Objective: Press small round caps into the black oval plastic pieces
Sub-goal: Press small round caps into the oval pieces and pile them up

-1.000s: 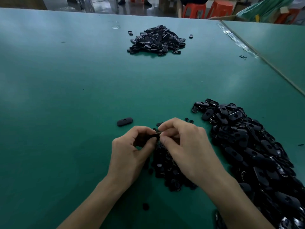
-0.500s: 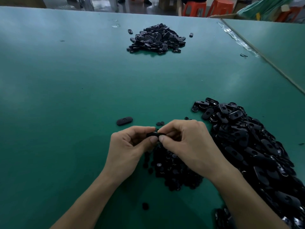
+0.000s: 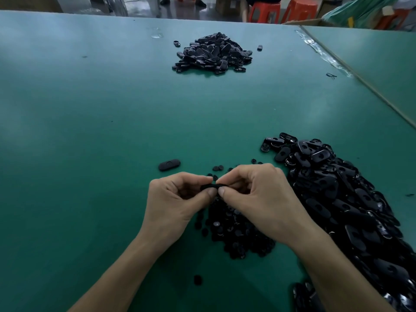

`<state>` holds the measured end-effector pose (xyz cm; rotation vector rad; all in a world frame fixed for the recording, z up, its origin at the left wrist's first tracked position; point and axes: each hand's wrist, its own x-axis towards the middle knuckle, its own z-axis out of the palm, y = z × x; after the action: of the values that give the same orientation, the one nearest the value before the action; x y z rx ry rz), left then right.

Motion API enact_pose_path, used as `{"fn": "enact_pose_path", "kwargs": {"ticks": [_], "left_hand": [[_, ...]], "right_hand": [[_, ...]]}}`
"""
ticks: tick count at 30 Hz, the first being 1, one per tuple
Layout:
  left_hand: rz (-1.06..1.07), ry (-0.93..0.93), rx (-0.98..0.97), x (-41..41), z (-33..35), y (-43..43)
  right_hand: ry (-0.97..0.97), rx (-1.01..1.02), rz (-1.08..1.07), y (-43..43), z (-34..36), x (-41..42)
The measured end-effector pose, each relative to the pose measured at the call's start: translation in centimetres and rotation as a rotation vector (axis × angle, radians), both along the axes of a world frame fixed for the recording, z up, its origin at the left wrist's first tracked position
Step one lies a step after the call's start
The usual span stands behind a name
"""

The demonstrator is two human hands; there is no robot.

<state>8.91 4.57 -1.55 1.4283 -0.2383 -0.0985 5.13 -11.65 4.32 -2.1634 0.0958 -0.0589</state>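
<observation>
Head cam, looking down on green counter (image 3: pixel 90 131). I see both hands meeting low-centre, over the cap pile (image 3: pixel 234 235).

Left hand (image 3: pixel 177 203): grip narrow, thumb + curled fingers pinching the left end of a black oval piece (image 3: pixel 208 187). Right hand (image 3: pixel 258 197): grip narrow too, thumb + forefinger pinched on the right end. The two thumb tips are almost touching.

The oval piece is held off the counter, approx. level, betw. the two hands. Can't tell whether a cap sits in it, as fingers cover the middle.

Cap pile lies under the hands and wrists. It's near the big oval pile (image 3: pixel 337 199) on the right, but the right arm hides whether they touch. That oval pile runs down to the btm-right corner.

- Loose caps (image 3: pixel 218 168) lie just beyond the fingers.
- Lone oval (image 3: pixel 169 165) lies flat on the counter, left of those caps and apart from the hands.
- Stray cap (image 3: pixel 197 279) sits betw. the forearms.
- Far pile (image 3: pixel 211 52) of ovals sits well apart at the top, w/ a couple of strays beside it.

Second counter (image 3: pixel 382 64) butts on at right. Orange stools (image 3: pixel 265 10) stand beyond the far edge.
</observation>
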Motion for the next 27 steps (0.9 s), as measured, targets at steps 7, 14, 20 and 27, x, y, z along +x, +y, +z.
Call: {"fn": "enact_pose_path", "kwargs": {"ticks": [7,14,20,27], "left_hand": [[0.148,-0.105,0.131,0.5,0.0,0.4],[0.429,-0.201,0.412,3.3,-0.1,3.1],[0.447,-0.182,0.537,4.3,-0.9,3.5],[0.437,-0.296,0.856,4.9,-1.6,3.6]], "right_hand": [[-0.034,-0.182,0.004,-1.7,0.2,1.5],[0.159,-0.840,-0.271,-8.1,-1.5,4.8],[0.199,-0.856,-0.289,-8.8,-2.3,4.7],[0.199,-0.814,-0.247,-8.7,-2.5,4.8]]}}
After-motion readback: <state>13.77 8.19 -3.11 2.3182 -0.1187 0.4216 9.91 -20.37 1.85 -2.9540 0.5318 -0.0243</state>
